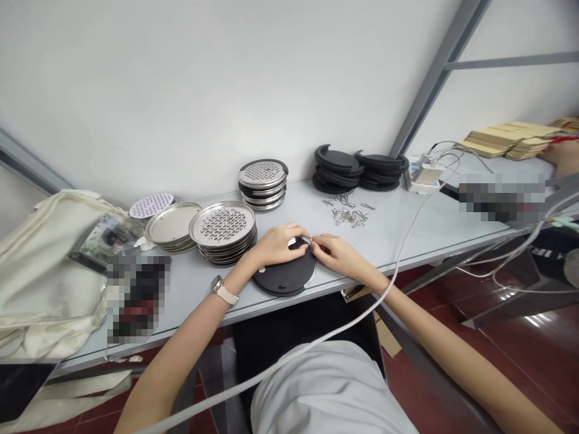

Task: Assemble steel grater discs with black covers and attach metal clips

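A round black disc (284,278) lies near the table's front edge, a thin silvery rim showing at its right. My left hand (279,244) rests over its far part, fingers bent around the edge and holding it. At the disc's far right edge my right hand (333,252) is closed in a pinch, close to the left fingertips. A small greyish piece shows between the hands, too small to name. Left of the disc stands a stack of perforated metal grater plates (226,226). Small metal clips (348,216) lie loose beyond my right hand.
Along the wall stand black-rimmed grater discs (263,175) and stacked black holders (337,161). Plain metal plates (174,224) and a cream cloth bag (49,259) are at left. A white cable (407,238) crosses before me. A power strip (424,178) and another person's hand (563,155) are right.
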`<state>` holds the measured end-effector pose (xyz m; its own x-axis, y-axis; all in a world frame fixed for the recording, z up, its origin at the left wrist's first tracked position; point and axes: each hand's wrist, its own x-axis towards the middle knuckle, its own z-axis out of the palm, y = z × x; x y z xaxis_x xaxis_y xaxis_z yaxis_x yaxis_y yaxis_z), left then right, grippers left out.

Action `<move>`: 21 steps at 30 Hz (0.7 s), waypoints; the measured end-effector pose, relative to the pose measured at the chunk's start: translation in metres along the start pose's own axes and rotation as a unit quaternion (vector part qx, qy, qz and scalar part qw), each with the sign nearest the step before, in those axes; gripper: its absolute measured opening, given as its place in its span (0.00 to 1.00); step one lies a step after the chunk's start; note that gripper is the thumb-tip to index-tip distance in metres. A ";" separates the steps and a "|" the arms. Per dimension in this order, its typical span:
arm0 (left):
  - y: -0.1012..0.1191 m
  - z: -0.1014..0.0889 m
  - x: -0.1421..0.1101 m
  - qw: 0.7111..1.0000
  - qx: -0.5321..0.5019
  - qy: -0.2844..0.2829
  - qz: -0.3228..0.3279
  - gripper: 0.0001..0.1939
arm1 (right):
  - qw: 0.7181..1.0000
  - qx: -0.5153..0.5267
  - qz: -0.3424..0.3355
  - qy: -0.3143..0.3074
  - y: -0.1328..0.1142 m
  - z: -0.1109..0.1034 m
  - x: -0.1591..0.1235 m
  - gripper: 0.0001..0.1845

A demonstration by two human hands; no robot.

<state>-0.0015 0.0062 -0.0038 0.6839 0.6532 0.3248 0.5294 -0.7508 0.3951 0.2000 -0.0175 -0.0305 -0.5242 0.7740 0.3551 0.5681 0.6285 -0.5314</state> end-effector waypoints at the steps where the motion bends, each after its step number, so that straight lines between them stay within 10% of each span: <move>1: 0.000 0.000 0.000 1.000 -0.004 0.000 0.000 0.11 | 1.000 0.000 0.000 0.000 0.000 0.000 0.000 0.15; 21: -0.001 0.000 0.001 1.000 -0.004 0.000 0.011 0.10 | 1.000 0.008 0.007 0.004 0.001 0.001 -0.001 0.17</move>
<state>-0.0015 0.0073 -0.0041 0.6953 0.6362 0.3344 0.5103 -0.7646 0.3937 0.2000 -0.0177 -0.0320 -0.5109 0.7839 0.3528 0.5657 0.6156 -0.5486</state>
